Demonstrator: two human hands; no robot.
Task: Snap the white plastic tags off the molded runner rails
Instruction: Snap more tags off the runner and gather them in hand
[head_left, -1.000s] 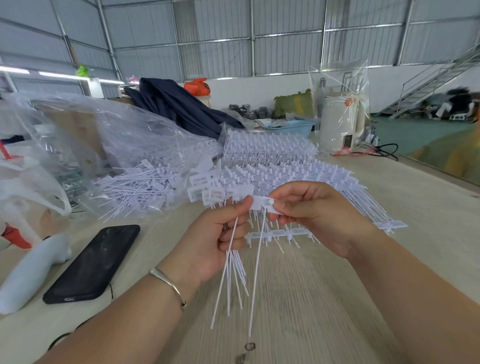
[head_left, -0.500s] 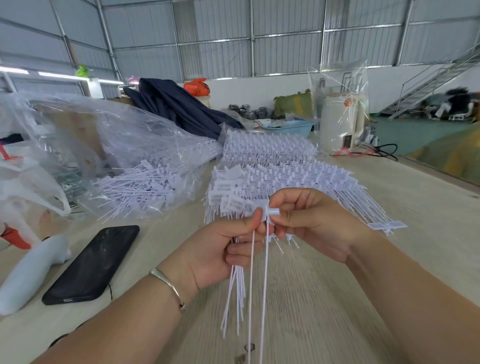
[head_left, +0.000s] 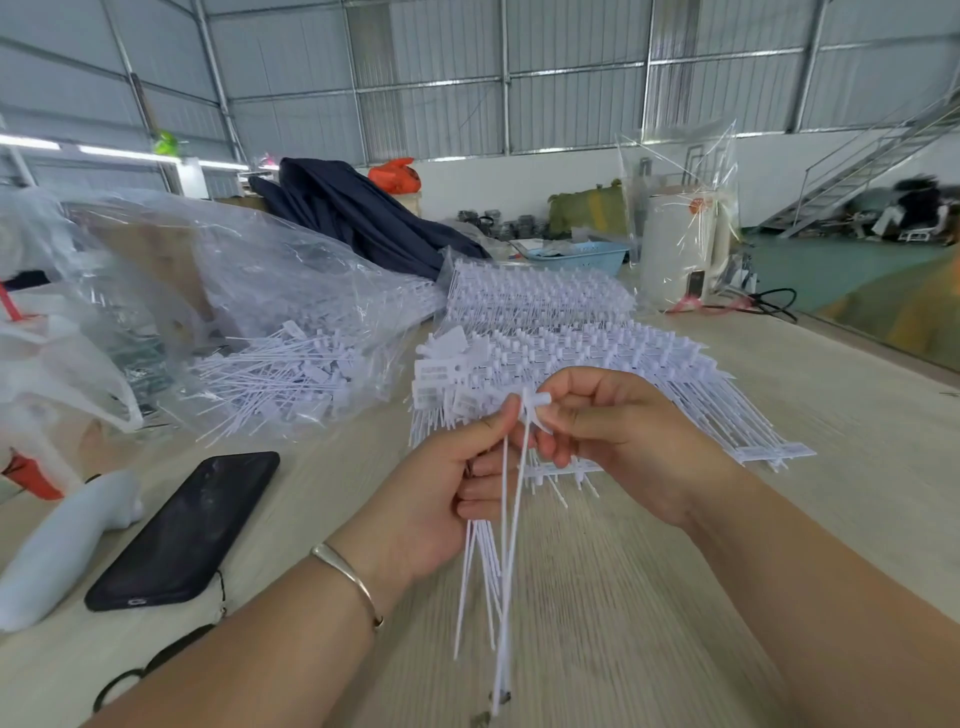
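Fingers of the left hand (head_left: 441, 493) curl round a bundle of loose tags (head_left: 480, 577), the thumb pressed against the flat heads fanned out above the fist (head_left: 447, 384) while the thin tails hang down toward the near edge of the wooden table (head_left: 649, 597). Just right of it, touching at the fingertips, the right hand (head_left: 618, 441) pinches the head of a single white tag (head_left: 537, 402) between thumb and forefinger — its long tail (head_left: 511, 545) drops straight down past the left fist.

Going left to right across the table: a white handle-shaped tool (head_left: 57, 545) lies at the near left edge, with a black phone (head_left: 187, 530) face up beside it. Farther back, a clear plastic bag (head_left: 249, 291) slumps open with a heap of detached tags (head_left: 270, 379) inside. Behind the hands, stacked runner rails (head_left: 571, 338) still full of tags spread across the middle of the table — one rail (head_left: 561, 470) lies just under the right hand's fingers. At the far right stands a white appliance (head_left: 680, 249) wrapped in clear film.
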